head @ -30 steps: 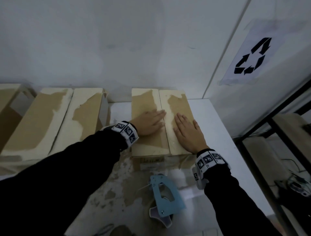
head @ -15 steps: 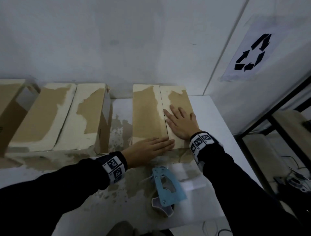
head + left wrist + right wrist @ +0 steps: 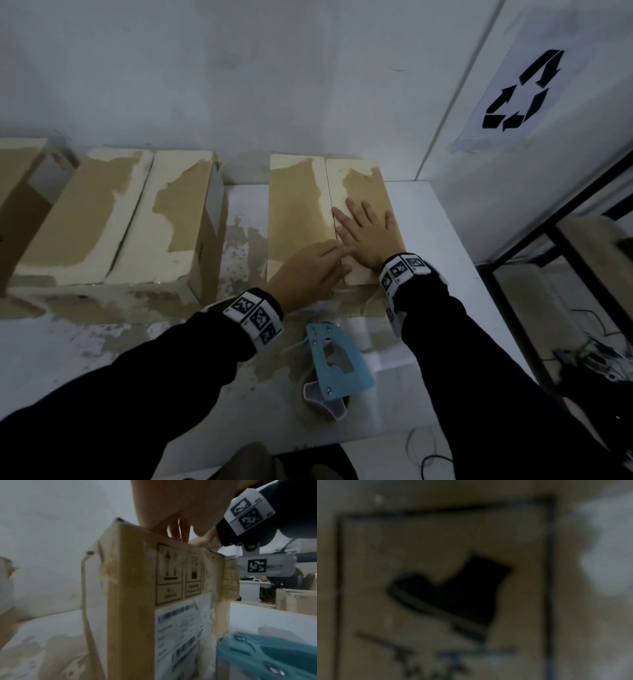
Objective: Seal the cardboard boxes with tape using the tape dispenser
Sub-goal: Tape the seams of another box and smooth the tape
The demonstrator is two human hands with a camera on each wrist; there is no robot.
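Observation:
A closed cardboard box stands at the middle of the white table, its two top flaps meeting in a lengthwise seam. My right hand lies flat with spread fingers on the right flap. My left hand rests with straight fingers across the box's near top edge, its fingertips against the right hand. In the left wrist view those fingers touch the top edge above the box's printed front. The blue tape dispenser lies on the table just in front of the box, untouched. The right wrist view is dark and shows only blurred print on cardboard.
Two more cardboard boxes stand in a row to the left along the wall. A black metal frame with cables on the floor lies beyond the table's right edge. Torn paper residue marks the tabletop.
My left hand slid from the left flap back to the box's near edge and then toward the right hand. The right hand stayed flat on the right flap.

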